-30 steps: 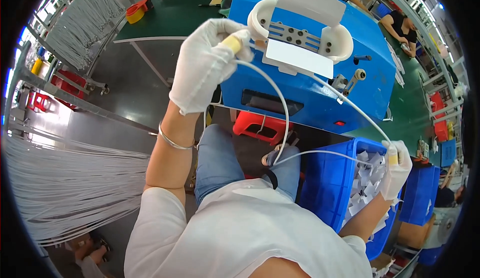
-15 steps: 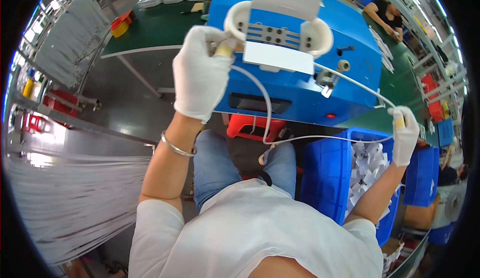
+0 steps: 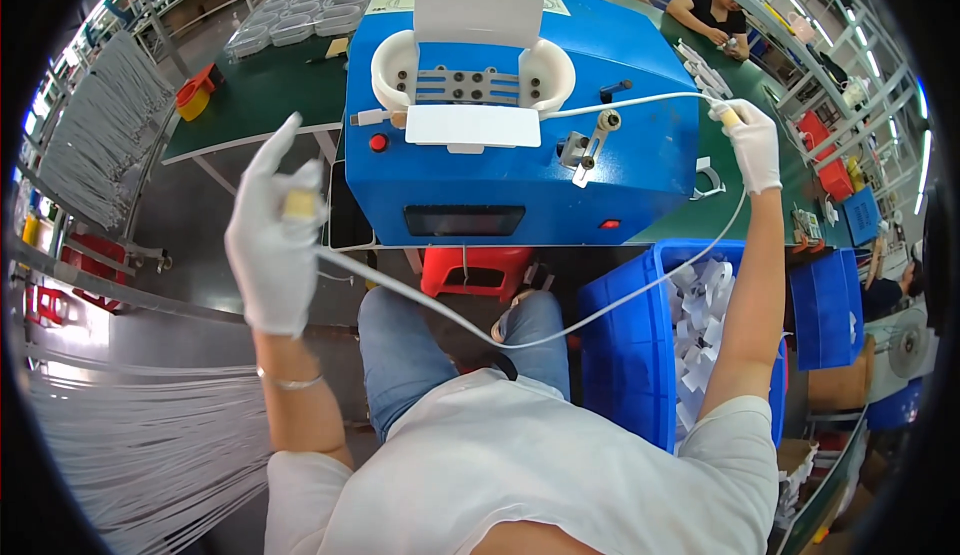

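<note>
My left hand (image 3: pixel 272 245), in a white glove with a yellow-covered fingertip, is beside the left end of the blue machine (image 3: pixel 440 180). One finger stretches upward; the others are blurred, around one end of a white cable (image 3: pixel 570 329). That cable sags over my lap and rises to my right hand (image 3: pixel 750 143). My gloved right hand pinches it at the machine's right. From there a taut length runs left to the machine's white C-shaped holder (image 3: pixel 556 75). A white label-like piece (image 3: pixel 473 126) hangs across its front. A plug end (image 3: pixel 370 117) sticks out at the left.
Below the machine's right side stands a blue bin (image 3: pixel 655 355) with white paper scraps. A red stool (image 3: pixel 470 270) is under the table. Clear plastic trays (image 3: pixel 300 15) and a tape dispenser (image 3: pixel 195 93) are at the left; a person (image 3: pixel 710 15) sits at the far right.
My left hand has moved down and left, away from the machine, with the cable trailing. My right hand has risen, pulling the cable's upper length straighter. The view has shifted, too.
</note>
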A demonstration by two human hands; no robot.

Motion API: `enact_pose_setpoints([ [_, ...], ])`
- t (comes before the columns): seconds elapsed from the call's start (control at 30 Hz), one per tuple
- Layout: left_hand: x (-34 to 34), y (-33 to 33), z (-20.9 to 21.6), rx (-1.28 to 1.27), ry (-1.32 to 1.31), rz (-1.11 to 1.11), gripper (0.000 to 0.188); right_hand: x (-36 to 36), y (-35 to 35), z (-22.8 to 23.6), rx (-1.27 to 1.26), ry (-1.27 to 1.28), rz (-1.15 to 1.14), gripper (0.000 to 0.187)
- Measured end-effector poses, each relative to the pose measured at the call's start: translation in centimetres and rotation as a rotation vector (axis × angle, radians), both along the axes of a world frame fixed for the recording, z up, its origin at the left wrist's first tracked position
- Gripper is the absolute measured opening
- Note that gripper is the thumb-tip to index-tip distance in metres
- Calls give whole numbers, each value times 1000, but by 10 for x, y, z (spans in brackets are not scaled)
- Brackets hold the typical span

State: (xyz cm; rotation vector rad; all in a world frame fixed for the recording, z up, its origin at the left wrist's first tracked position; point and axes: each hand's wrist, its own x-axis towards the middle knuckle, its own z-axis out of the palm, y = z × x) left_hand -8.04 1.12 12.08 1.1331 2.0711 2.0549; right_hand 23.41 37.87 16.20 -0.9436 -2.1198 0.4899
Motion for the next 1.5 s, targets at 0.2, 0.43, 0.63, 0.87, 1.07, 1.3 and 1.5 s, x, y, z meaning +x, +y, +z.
enact_pose_setpoints([
  [0.2, 0, -63, 2, -182, -85, -40, 32, 16, -33, 8, -2, 112, -78, 17],
  [0.43, 24, -56, -14, -458, -202, -663, 33, 43, -47, 3, -204, 120, -106, 19],
  [0.63, 61, -14, -47, -563, -225, -974, 36, 40, -56, 0, -193, 80, 35, 21],
  [0.87, 89, 5, -94, -617, -438, -1034, 34, 21, -69, 4, -219, 81, 95, 21],
  [1.07, 95, 8, -132, -741, -715, -1058, 33, 18, -57, -12, -188, 144, 195, 20],
  [1.3, 101, 10, -166, -722, -554, -945, 40, -19, -92, 5, -440, 137, 265, 26],
  [1.5, 97, 3, -191, -854, -386, -889, 38, -8, -91, 2, -451, 178, 244, 26],
])
